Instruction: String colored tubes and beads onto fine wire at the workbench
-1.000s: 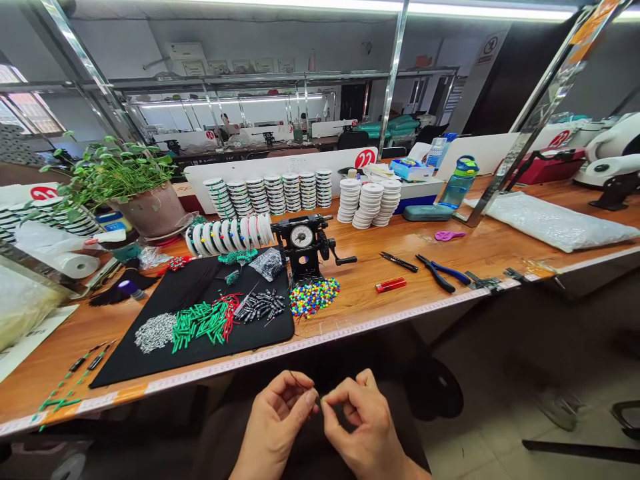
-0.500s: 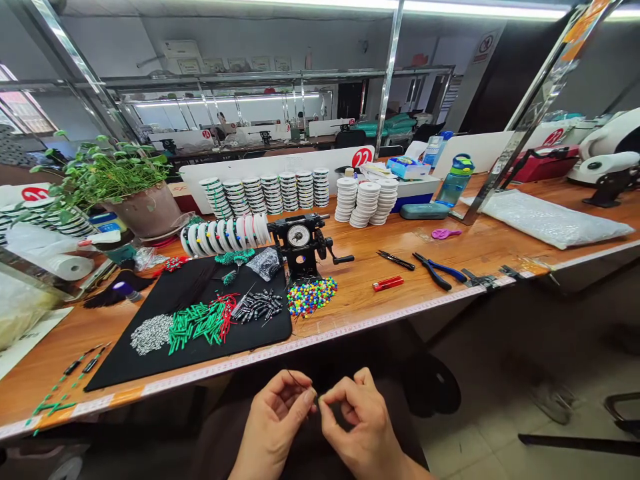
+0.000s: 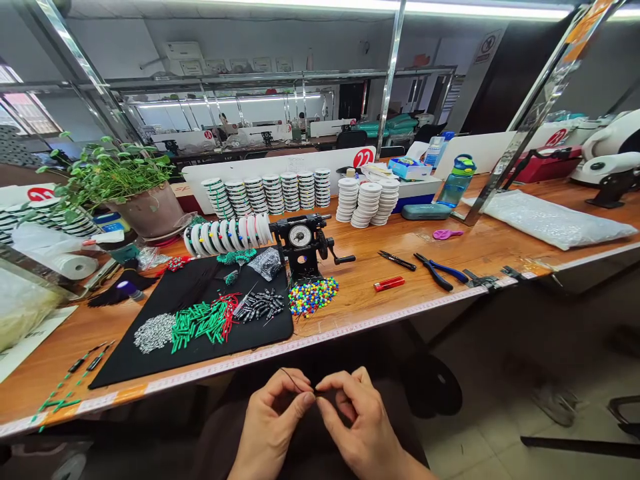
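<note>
Below the table's front edge, over my lap, both hands meet fingertip to fingertip. My left hand (image 3: 274,423) pinches a thin dark thread (image 3: 290,377) between thumb and forefinger, and the thread arcs up over its fingers. Bent close against it, my right hand (image 3: 361,415) has its thumb and forefinger at the same small dark spot, where the thread passes between the two hands. Whatever else is in the pinch is too small to make out.
A black mat (image 3: 120,363) bears green tubes (image 3: 200,323), silvery pieces (image 3: 154,332) and black floats (image 3: 260,305). Nearby are coloured beads (image 3: 314,297), a hand-cranked winder (image 3: 303,243), a red lighter (image 3: 389,285), pliers (image 3: 437,272), tweezers (image 3: 397,260) and white spools (image 3: 367,203).
My right forefinger and thumb have opened slightly at the tips, and the dark thread shows more clearly above my left fingers. The view has shifted slightly; the table things stay in place.
</note>
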A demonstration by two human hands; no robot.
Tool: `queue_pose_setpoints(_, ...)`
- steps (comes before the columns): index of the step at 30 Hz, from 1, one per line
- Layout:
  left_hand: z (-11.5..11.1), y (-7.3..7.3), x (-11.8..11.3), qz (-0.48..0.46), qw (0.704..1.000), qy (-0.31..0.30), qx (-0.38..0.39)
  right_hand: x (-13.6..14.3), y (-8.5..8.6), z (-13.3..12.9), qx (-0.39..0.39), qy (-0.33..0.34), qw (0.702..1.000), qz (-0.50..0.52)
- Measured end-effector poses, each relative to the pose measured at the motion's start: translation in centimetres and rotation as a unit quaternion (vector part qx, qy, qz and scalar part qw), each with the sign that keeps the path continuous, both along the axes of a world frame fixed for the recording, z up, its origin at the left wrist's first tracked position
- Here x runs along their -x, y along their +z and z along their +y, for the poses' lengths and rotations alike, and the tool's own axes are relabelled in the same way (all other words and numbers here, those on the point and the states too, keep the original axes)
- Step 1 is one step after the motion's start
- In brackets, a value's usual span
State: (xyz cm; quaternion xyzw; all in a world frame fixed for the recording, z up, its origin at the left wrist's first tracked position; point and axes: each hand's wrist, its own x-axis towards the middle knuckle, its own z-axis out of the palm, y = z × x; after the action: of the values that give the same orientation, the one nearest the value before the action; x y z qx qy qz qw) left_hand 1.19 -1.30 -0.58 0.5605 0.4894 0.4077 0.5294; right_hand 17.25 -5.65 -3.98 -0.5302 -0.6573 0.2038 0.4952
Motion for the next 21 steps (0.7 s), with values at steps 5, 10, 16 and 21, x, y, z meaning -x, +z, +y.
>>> queue_pose_setpoints(5,-0.1,0.1,0.1,0.025,0.999,-0.008,-0.035,-0.1,-0.2,0.0,0.047,0.009,0.998,0.040)
queue_pose_setpoints(10,-0.5,0.2,-0.4,0.037,0.998,-0.045,-0.040,0.0,0.5,0.0,0.093,0.052,0.988,0.110)
queue_pose_setpoints(16,-1.0,0.2,-0.2,0.096,0.987,-0.074,-0.109,0.1,0.6,1.0,0.157,0.167,0.935,0.270)
queue_pose_setpoints(21,-0.9,0.2,0.7,0.133,0.979,-0.025,-0.151,-0.1,-0.3,2.0,0.195,0.194,0.910,0.311)
